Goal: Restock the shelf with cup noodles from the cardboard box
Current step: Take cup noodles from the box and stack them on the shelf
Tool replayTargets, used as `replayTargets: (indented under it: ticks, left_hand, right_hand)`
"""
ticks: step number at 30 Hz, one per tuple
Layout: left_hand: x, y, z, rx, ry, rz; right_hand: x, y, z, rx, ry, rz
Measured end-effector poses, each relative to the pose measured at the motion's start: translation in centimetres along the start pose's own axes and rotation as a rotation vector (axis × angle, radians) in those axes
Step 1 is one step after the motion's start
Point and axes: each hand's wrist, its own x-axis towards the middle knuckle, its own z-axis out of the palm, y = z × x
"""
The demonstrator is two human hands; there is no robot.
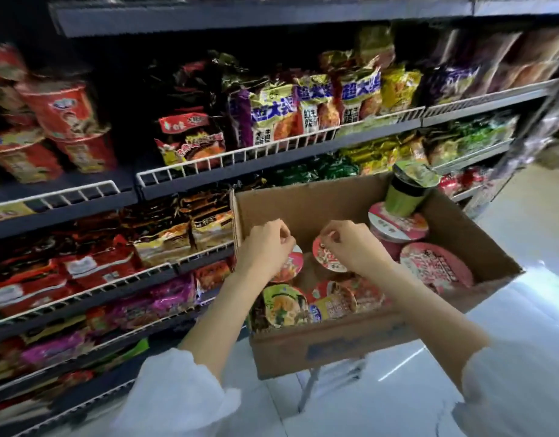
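Observation:
An open cardboard box (pixel 328 345) stands on a stool in front of the shelf (pixel 92 193) and holds several cup noodles. My left hand (pixel 265 244) grips the rim of a red cup noodle (pixel 290 266) at the box's left side. My right hand (pixel 350 244) pinches the lid edge of another red cup noodle (pixel 327 257) in the middle of the box. A green-lidded cup (pixel 284 305) and a yellow-red cup (pixel 333 305) lie on their sides near the front wall. Pink bowls (pixel 435 266) sit at the right, with a green cup (pixel 404 193) on top.
Red cup noodles (pixel 63 111) stand stacked on the upper-left shelf. Noodle packets (pixel 271 111) fill the wire-fronted shelves to the right and below. A metal stool leg (pixel 309 389) shows under the box. Glossy white floor (pixel 524 231) stretches to the right.

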Motion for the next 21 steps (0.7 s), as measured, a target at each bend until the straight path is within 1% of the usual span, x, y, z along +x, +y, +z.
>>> replayTargets:
  ticks: [4,6,9,11,13,15,18,20,21]
  left_hand:
    - [2.2,-0.1,4.5,0.133,-0.217,-0.069]
    - [3.3,-0.6,6.1,0.226,-0.392,-0.075]
    - [4.3,-1.5,8.0,0.316,-0.666,-0.116]
    - [4.5,-2.4,9.0,0.316,-0.771,-0.172]
    - [4.5,-3.0,9.8,0.306,-0.864,-0.230]
    - [4.3,-3.5,10.6,0.341,-0.930,-0.285]
    - [4.4,-3.6,10.9,0.427,-0.958,-0.380]
    - [4.5,-3.2,10.7,0.453,-0.951,-0.451]
    - [4.6,-3.0,10.7,0.446,-0.915,-0.477]
  right_hand:
    - [2.2,4.3,2.5,-0.048,-0.235,0.064]
    - [2.7,5.1,3.6,-0.062,-0.380,0.097]
    - [3.5,5.8,4.9,-0.103,-0.655,0.118]
    - [4.4,6.7,6.0,-0.111,-0.796,0.189]
    - [5.1,7.7,7.4,-0.098,-0.913,0.311]
    - [5.4,8.4,8.0,-0.050,-0.969,0.383]
    - [6.3,9.2,8.5,0.018,-0.936,0.370]
    - [7.0,9.5,8.5,0.093,-0.962,0.418]
    - [7.1,9.5,8.4,0.103,-0.946,0.416]
